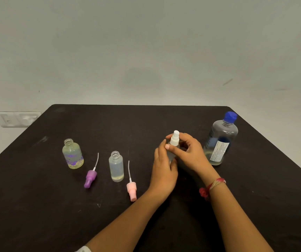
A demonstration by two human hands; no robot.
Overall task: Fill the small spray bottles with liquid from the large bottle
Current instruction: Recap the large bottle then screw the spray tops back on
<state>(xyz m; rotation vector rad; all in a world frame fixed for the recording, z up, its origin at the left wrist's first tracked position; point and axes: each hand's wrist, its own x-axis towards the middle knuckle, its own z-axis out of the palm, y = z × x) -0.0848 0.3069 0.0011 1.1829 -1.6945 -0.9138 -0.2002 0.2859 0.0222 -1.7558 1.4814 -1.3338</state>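
**Crowded middle, bare back edge**

Bare table runs behind every bottle to the far edge, and at the near left. A flowered bottle, a clear bottle and, far right, a large bottle stand upright across the middle. A purple spray head and a pink spray head lie in the gaps. The left hand and right hand, round a white-topped bottle, block the stretch before the large bottle

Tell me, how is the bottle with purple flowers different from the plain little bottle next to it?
The flowered bottle is squat, with purple print and yellowish liquid; the plain bottle is slimmer and unprinted, its liquid mostly clear. Both stand upright, uncapped.
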